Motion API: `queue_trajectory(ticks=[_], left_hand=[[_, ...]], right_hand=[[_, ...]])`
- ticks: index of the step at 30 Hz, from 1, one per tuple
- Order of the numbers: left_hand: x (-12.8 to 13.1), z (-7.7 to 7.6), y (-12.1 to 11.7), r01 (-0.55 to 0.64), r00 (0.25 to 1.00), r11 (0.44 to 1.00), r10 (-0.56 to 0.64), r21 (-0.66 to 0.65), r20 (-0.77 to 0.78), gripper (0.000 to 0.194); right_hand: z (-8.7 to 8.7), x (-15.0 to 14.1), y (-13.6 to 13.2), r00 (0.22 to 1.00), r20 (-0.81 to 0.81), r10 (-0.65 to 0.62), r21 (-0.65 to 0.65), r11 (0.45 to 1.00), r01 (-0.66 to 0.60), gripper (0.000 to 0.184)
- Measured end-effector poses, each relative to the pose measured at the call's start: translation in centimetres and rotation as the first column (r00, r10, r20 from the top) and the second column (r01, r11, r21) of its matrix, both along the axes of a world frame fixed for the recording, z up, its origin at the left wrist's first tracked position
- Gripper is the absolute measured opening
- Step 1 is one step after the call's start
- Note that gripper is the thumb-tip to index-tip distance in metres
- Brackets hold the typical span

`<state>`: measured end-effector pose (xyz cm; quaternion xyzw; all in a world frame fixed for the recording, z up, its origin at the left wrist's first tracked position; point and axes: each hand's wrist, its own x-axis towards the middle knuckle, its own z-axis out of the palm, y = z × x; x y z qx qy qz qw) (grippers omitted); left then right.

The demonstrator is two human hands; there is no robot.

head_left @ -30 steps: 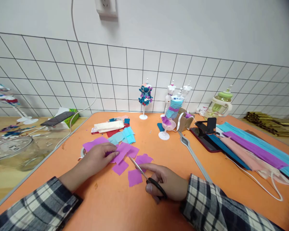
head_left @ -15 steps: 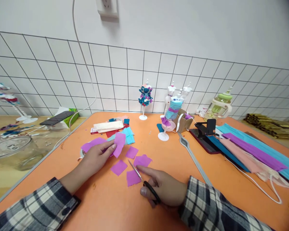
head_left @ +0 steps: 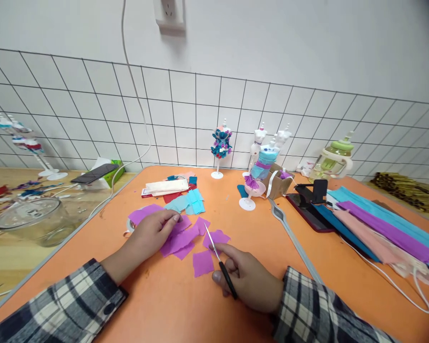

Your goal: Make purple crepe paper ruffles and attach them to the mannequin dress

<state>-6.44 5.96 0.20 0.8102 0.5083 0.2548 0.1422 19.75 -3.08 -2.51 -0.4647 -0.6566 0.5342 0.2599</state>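
Head cam: purple scraps, scissors and a very busy orange table

Closest up are two plaid sleeves (head_left: 89, 295) over the orange tabletop (head_left: 157, 305). Right hand (head_left: 250, 274) is wrapped round the black-handled scissors (head_left: 220, 263), index finger stretched along them, tips pointing away and a bit left. One purple square (head_left: 203, 264) lies flat just left of the handle.

Left hand (head_left: 152, 236) has its fingers drawn in close, touching the loose pile of purple pieces (head_left: 180, 243); can't tell if it's actually pinching one. Pile's on the table between the hands, a bit beyond the scissors' handle. Bigger purple sheet (head_left: 145, 213) just past that hand, partly over a white ring (head_left: 130, 226).

Further back: light-blue pieces (head_left: 194, 202), then a cream packet (head_left: 167, 187) on a red-and-white box (head_left: 145, 193). Looks like there's print on its end, but way too small to read.

Off right, a dark phone (head_left: 309, 216) beside coloured strips (head_left: 386, 226). Behind: a blue-dressed mini dress form (head_left: 264, 164), a flower-covered one (head_left: 221, 143), and a green-lidded bottle (head_left: 338, 157) near the wire grid (head_left: 186, 114).
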Motion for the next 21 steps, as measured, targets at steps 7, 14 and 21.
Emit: queue_trajectory(ticks=[7,14,21], left_hand=[[-0.2,-0.8,-0.6,0.349,0.909,0.937,-0.341,-0.010,-0.241,0.053],[0.3,-0.7,0.2,0.341,0.930,0.936,-0.350,-0.090,-0.114,0.039],[0.6,-0.6,0.5,0.226,0.974,0.974,-0.226,-0.011,0.014,0.037]], right_hand=[[-0.3,0.3,0.8,0.994,-0.078,-0.072,0.035,0.997,0.075,0.051],[0.4,0.4,0.7,0.999,-0.018,-0.036,0.056,0.998,0.037,0.048],[0.3,0.6,0.8,1.000,0.013,-0.023,0.093,0.995,0.021,0.046]])
